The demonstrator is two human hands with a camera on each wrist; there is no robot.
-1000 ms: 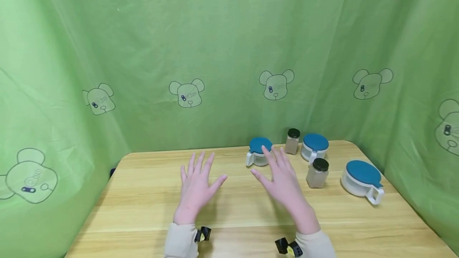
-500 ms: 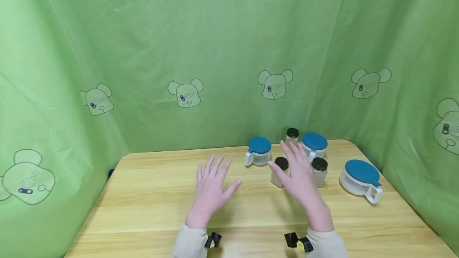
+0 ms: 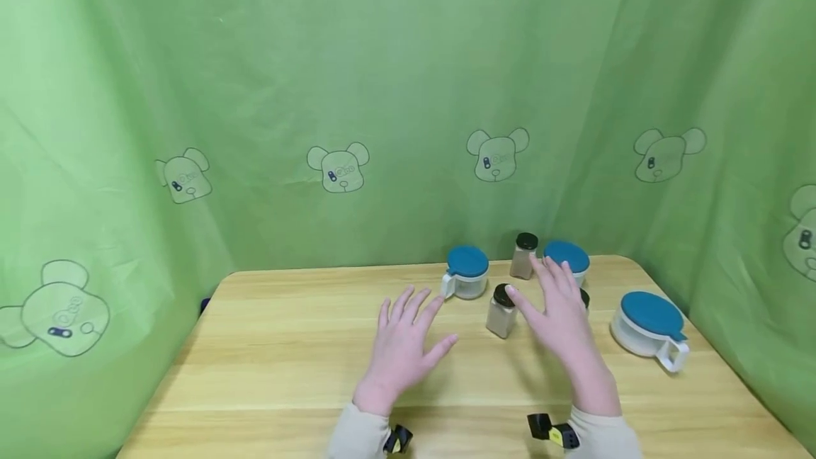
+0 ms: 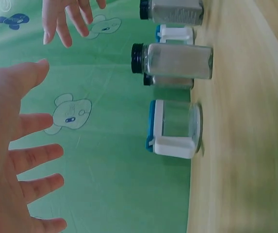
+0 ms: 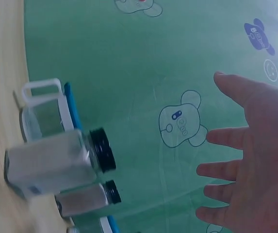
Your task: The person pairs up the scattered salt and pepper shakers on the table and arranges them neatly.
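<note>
My left hand (image 3: 399,356), fingers spread and holding nothing, hovers above the wooden table left of the jars. Over the right side hovers my right hand (image 3: 561,317), also spread; its thumb overlaps the black lid of a square spice jar (image 3: 500,319) in the head view. In the right wrist view that jar (image 5: 51,162) stands apart from the fingers (image 5: 221,170). A second spice jar (image 3: 523,262) is farther back, and a third black lid (image 3: 584,298) peeks out beside my right hand, its body hidden. Pale contents fill the jars.
A small blue-lidded container with a white handle (image 3: 467,275) stands at the back edge. Another blue-lidded container (image 3: 566,256) is behind my right hand, and a larger one (image 3: 648,328) sits at the right. A green curtain (image 3: 408,91) surrounds the wooden table (image 3: 268,353).
Both hands have moved to the right, still spread. The middle spice jar has come into view from behind my right hand, which now covers most of the jar to its right.
</note>
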